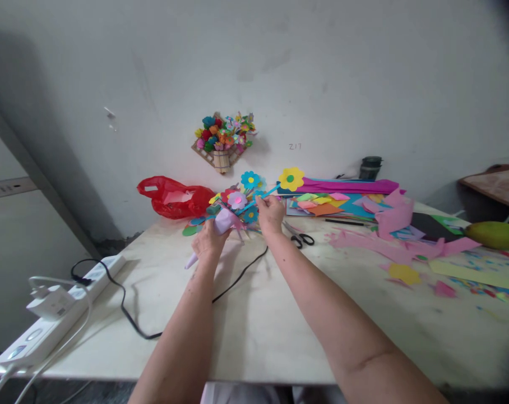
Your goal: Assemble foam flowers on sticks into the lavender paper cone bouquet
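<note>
My left hand (209, 241) is closed around a lavender paper cone (224, 221), whose pointed end sticks out below the fist. Paper flowers fill the cone's mouth, among them a pink flower (237, 200) and a blue flower (250, 179). My right hand (271, 212) pinches the blue stem of a yellow paper flower (291, 179) with a green centre. That stem slants from the blossom down toward the bouquet; where its lower end sits is hard to make out. Black-handled scissors (302, 240) lie on the table just right of my right wrist.
A red plastic bag (174, 197) sits behind my left hand. Coloured paper sheets (322, 205) and pink scraps (389, 245) cover the right side. A power strip (86, 286) with cables runs along the left edge. A flower decoration (221, 160) hangs on the wall.
</note>
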Demonstrator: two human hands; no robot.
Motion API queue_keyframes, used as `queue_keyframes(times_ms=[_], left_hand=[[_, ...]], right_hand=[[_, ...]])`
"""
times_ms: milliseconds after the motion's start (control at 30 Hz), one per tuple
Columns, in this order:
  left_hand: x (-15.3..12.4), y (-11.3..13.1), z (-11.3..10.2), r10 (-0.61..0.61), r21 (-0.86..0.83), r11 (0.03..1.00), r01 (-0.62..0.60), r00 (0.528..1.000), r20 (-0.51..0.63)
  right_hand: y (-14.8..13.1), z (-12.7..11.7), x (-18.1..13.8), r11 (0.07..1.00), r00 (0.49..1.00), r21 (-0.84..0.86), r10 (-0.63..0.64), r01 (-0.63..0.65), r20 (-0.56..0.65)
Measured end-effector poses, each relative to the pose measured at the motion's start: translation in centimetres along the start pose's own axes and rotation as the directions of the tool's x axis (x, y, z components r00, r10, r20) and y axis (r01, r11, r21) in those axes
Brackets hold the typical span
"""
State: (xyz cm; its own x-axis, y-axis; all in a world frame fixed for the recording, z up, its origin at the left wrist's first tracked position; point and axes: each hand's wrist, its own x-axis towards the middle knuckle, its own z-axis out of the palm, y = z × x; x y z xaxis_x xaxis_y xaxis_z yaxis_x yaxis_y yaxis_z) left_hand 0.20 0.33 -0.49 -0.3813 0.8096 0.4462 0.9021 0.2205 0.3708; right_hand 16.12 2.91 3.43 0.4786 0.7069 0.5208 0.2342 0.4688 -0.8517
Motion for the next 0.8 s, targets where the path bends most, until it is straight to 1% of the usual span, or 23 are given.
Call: queue_keyframes(times_ms=[100, 333, 400, 600, 800], left_hand=[[-0.06, 0.04, 0.04, -0.001, 0.002, 1.000, 0.001, 1.000, -0.011], [-0.11, -0.11, 0.52, 0.068, 0.004, 0.998, -0.068, 0.995, -0.070], [-0.08, -0.14, 0.61, 0.070, -0.001, 0.998, -0.070, 0.995, -0.073], [-0.10, -0.04, 0.35, 0.025, -0.028, 0.999, -0.027, 0.997, -0.068], [-0.31, 0.07, -0.11, 0.039, -0.091, 0.995, -0.045, 0.996, -0.077]], right_hand=[[-0.24, -0.15, -0.08, 0.999, 1.000, -0.036, 0.014, -0.014, 0.004], [-1.00, -0.53, -0.35, 0.982, 0.999, -0.187, 0.031, -0.025, 0.026], [-0.99, -0.49, -0.31, 0.976, 1.000, -0.220, 0.008, -0.002, 0.029], [-0.81, -0.38, -0.16, 0.943, 0.995, -0.325, -0.087, 0.070, -0.038], [-0.93, -0.48, -0.38, 0.920, 0.989, -0.371, -0.145, 0.126, -0.023]])
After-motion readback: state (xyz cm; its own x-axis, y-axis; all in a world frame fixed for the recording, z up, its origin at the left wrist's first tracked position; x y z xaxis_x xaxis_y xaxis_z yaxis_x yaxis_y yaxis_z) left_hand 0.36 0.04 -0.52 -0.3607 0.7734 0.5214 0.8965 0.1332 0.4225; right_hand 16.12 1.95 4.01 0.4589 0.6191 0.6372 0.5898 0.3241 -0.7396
